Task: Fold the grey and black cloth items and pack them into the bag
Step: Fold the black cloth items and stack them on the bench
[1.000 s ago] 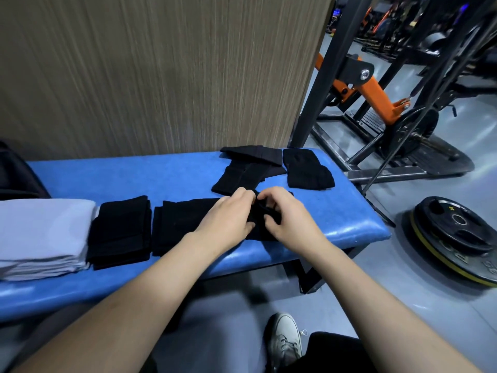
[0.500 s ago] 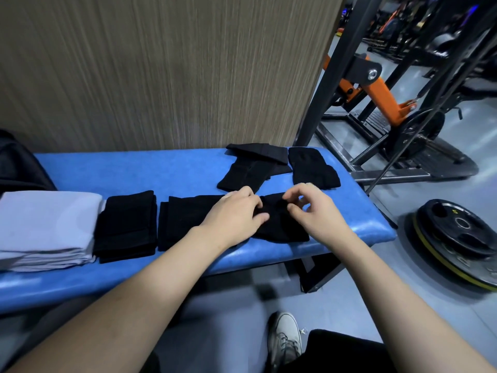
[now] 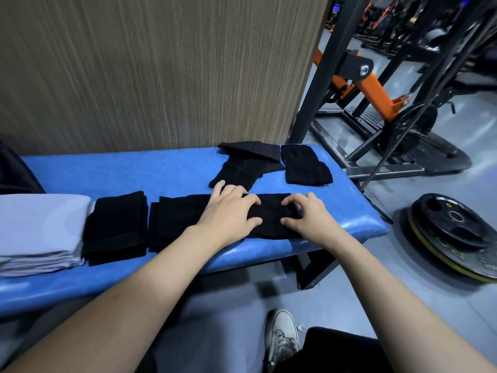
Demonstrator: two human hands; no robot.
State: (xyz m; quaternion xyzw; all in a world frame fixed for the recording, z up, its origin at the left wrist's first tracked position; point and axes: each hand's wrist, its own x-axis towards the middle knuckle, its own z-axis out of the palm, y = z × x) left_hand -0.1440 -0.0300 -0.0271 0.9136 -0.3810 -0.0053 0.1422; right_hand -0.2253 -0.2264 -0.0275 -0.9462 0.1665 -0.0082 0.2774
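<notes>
Two hands lie on a long black cloth point(image 3: 271, 215) stretched along the near edge of a blue padded bench point(image 3: 129, 173). The left hand point(image 3: 228, 214) rests palm down on the cloth's middle, its fingers nearly straight and spread flat, pressing the fabric and grasping nothing. The right hand point(image 3: 306, 215) sits at the cloth's right end, fingers bent with the tips and thumb closed on the edge of the fabric there. Between the two sets of fingertips a short bare stretch of cloth shows. Beyond the left fingertips lies an unfolded black piece point(image 3: 247, 168), and beyond the right fingertips a smaller folded black piece point(image 3: 305, 165). Off to the left of the left hand, past the wrist, sits a folded black stack point(image 3: 115, 227), and just beside that a folded grey cloth point(image 3: 40, 230). To the right of the right hand, on the floor, weight plates point(image 3: 454, 232) lie flat.
</notes>
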